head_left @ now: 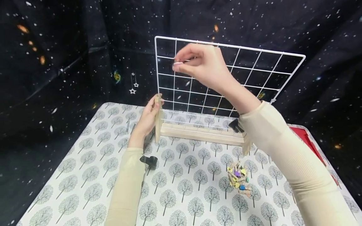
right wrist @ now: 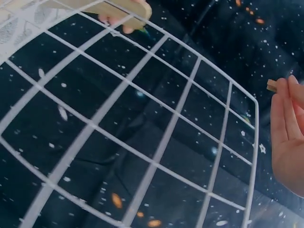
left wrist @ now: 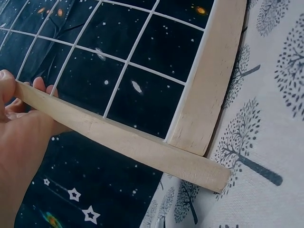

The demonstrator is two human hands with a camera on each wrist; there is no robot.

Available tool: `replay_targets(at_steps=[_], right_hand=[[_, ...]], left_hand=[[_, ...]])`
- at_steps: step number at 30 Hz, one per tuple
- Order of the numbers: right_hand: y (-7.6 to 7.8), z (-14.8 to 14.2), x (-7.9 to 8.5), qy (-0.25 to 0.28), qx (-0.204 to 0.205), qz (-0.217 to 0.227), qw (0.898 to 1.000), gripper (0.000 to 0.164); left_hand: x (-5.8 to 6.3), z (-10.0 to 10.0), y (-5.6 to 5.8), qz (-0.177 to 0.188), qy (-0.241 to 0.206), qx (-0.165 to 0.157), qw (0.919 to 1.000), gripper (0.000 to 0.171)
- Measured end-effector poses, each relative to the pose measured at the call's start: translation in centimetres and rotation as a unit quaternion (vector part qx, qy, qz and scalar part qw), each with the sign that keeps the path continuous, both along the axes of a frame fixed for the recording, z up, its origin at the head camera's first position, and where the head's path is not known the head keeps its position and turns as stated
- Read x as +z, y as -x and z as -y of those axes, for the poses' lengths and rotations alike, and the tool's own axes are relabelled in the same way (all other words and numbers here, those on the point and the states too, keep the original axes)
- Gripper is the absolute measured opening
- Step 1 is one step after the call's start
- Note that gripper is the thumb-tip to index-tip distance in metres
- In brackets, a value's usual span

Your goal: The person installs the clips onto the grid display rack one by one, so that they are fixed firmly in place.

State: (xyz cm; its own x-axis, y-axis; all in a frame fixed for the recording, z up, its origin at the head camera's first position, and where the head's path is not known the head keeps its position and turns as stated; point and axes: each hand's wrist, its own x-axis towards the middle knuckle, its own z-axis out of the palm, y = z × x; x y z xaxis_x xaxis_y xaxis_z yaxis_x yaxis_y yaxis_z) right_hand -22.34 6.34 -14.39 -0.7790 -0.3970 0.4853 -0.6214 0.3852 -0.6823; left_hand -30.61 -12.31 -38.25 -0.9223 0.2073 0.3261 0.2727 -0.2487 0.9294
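Heap of small wooden clips with coloured pieces (head_left: 239,179) lies nearest, on white tree-print desk (head_left: 169,216).
Right hand (head_left: 205,64) is raised, fingers pinching a small light-wood piece (right wrist: 271,85), mostly hidden, near the upper left of a white rectangular wire grid (head_left: 240,47). Left hand (head_left: 147,117) grips the grid's pale wooden side upright (head_left: 157,128), fingers curled round it. Star-printed black backdrop (head_left: 70,81) behind.

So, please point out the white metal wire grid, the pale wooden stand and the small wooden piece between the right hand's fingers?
White metal wire grid (head_left: 240,47), head view: top bar.
Pale wooden stand (head_left: 202,137), head view: front face of its base bar.
Small wooden piece (right wrist: 271,85), right wrist view: visible end.
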Motion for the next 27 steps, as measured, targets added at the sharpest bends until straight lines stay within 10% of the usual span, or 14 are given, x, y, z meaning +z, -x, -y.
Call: replay_targets(at_steps=[15,27], right_hand=[[6.5,3.6,4.2,0.004,-0.074,0.003,0.997,0.019],[7.3,5.0,3.9,-0.064,-0.12,-0.067,0.988,0.015]], left_hand=[[1.5,-0.4,-1.1,-0.015,0.02,-0.001,0.9997,0.044],[0.6,0.1,-0.4,-0.006,0.009,-0.002,0.9999,0.047]])
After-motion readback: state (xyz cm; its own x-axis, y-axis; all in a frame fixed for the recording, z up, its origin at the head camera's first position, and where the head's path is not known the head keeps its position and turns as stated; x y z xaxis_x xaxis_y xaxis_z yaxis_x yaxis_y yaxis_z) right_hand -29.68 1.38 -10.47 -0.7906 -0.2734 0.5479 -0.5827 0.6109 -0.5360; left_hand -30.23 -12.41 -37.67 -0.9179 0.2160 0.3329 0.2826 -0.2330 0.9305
